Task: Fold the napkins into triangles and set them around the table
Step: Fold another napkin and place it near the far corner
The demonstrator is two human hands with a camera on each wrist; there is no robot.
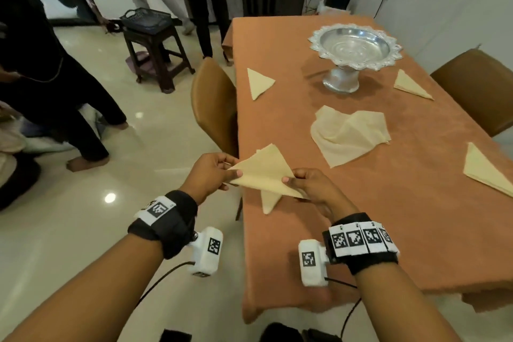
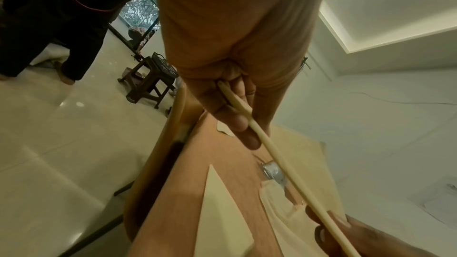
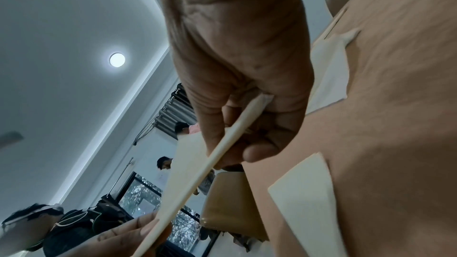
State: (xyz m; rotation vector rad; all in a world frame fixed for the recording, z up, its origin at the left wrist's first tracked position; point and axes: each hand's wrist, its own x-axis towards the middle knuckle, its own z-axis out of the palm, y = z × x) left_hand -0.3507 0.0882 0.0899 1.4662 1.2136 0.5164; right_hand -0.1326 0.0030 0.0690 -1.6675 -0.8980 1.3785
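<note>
I hold a cream napkin point(image 1: 263, 172) folded into a triangle, just above the near left edge of the table point(image 1: 388, 216). My left hand point(image 1: 230, 172) pinches its left corner and my right hand point(image 1: 294, 179) pinches its right corner. The wrist views show the held napkin point(image 2: 272, 153) point(image 3: 188, 173) edge-on between thumb and fingers. Another folded napkin point(image 1: 269, 201) point(image 2: 222, 212) point(image 3: 306, 189) lies on the orange cloth beneath it, partly hidden. Three folded triangles lie at places: far left point(image 1: 259, 83), far right point(image 1: 410, 86), near right point(image 1: 485, 169). Loose unfolded napkins point(image 1: 349, 133) are heaped mid-table.
A silver pedestal bowl point(image 1: 352, 47) stands at the table's far middle. Tan chairs are tucked in at the left point(image 1: 216, 108) and right point(image 1: 477, 86) sides. Several people stand on the tiled floor to the left, near a dark stool point(image 1: 158, 44) carrying a basket.
</note>
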